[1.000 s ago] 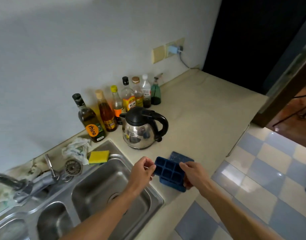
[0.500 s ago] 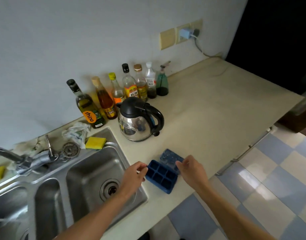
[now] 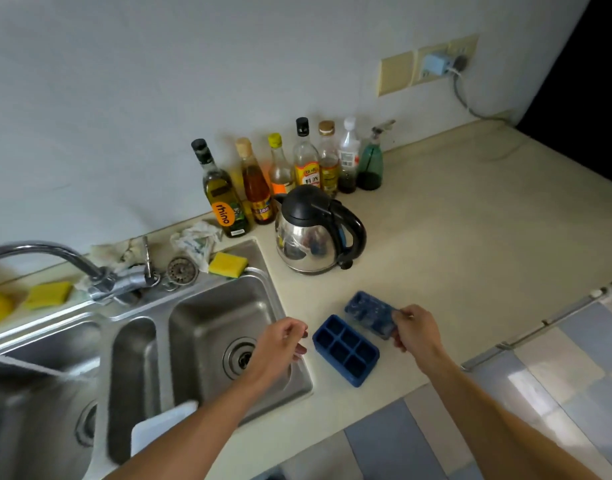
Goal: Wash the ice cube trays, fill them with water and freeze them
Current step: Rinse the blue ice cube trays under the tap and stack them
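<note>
A dark blue ice cube tray [image 3: 346, 349] with six cells lies on the cream counter just right of the sink. Behind it and to the right is a second blue tray [image 3: 368, 311], seemingly under a clear lid, and my right hand [image 3: 415, 329] pinches its right end. My left hand [image 3: 280, 344] hovers over the sink's right rim, a short gap left of the front tray, fingers loosely curled and holding nothing.
The steel sink [image 3: 273, 299] has a right basin with a drain [image 3: 240, 356] and a faucet [image 3: 55, 258] at left. A steel kettle [image 3: 315, 233], several bottles [image 3: 280, 174], a yellow sponge [image 3: 228, 264] and a white board [image 3: 159, 431] are nearby. The counter edge drops to tiled floor.
My left hand has let go of the front tray and drawn back to the left. My right hand has shifted onto the rear tray and grips it. The view has swung left.
</note>
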### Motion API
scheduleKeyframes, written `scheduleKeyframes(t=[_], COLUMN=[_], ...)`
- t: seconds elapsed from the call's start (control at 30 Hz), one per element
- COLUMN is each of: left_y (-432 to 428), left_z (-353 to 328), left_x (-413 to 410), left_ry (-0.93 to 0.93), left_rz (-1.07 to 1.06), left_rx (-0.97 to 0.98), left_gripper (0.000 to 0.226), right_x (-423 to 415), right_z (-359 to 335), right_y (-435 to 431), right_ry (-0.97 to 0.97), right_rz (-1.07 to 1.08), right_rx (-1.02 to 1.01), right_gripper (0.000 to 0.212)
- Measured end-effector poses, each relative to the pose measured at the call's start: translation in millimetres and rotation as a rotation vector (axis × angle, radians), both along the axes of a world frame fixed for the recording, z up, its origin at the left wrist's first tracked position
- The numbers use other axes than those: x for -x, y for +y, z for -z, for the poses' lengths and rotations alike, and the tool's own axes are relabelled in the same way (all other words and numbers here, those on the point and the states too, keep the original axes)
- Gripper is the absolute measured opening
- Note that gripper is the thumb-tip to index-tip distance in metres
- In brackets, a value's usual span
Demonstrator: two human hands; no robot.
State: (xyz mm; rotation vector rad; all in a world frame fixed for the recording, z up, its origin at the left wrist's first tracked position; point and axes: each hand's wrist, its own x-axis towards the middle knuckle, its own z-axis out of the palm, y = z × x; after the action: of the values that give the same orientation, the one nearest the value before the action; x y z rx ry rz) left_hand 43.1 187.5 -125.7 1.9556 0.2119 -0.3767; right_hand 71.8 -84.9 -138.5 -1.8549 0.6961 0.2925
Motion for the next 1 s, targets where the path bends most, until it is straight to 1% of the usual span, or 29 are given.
scheduleKeyframes(t=[0.17,0.23,0.3,0.43,0.5,0.57,0.6,0.67,0.73,0.77,0.87,0.9,0.93,1.0], left_y=[28,45,66,127,163,202,223,268,315,335,380,391,400,414], left_z=[-5,-9,-14,-22,-24,-26,-26,-24,-19,-15,-3,1,3,5], left_x=[-7,-11,-13,-11,-8,-3,2,13,27,34,54,60,64,70], left_ry=[-0.021,-0.011,0.002,0.083,0.153,0.165,0.157,0.140,0.123,0.132,0.194,0.214,0.227,0.247], left_rz=[-0.109,-0.181,-0.232,-0.273,-0.359,-0.450,-0.502,-0.602,-0.698,-0.718,-0.741,-0.751,-0.756,-0.798], left_rx=[0.057,0.133,0.248,0.452,0.576,0.680,0.728,0.817,0.833,0.814,0.743,0.725,0.710,0.682], left_gripper=[0.021,0.026,0.033,0.053,0.062,0.068,0.071,0.076,0.077,0.076,0.070,0.069,0.069,0.073], right_x=[-11,-14,-14,-7,1,9,15,27,36,39,49,52,56,61], right_z=[-36,-49,-60,-74,-77,-77,-77,-73,-69,-67,-64,-62,-61,-59], right_y=[36,61,97,192,251,312,341,395,442,463,513,528,541,560], right_ry=[-0.164,-0.199,-0.207,-0.187,-0.149,-0.097,-0.068,-0.036,-0.031,-0.025,-0.039,-0.063,-0.085,-0.087], right_rz=[0.022,-0.002,-0.058,-0.168,-0.201,-0.269,-0.322,-0.457,-0.597,-0.656,-0.884,-0.970,-1.030,-1.064], right_rx=[0.007,-0.011,-0.050,-0.166,-0.228,-0.293,-0.304,-0.258,-0.143,-0.075,0.059,0.096,0.118,0.094], right_gripper=[0.015,0.016,0.016,0.017,0.016,0.015,0.015,0.014,0.018,0.026,0.067,0.073,0.070,0.057])
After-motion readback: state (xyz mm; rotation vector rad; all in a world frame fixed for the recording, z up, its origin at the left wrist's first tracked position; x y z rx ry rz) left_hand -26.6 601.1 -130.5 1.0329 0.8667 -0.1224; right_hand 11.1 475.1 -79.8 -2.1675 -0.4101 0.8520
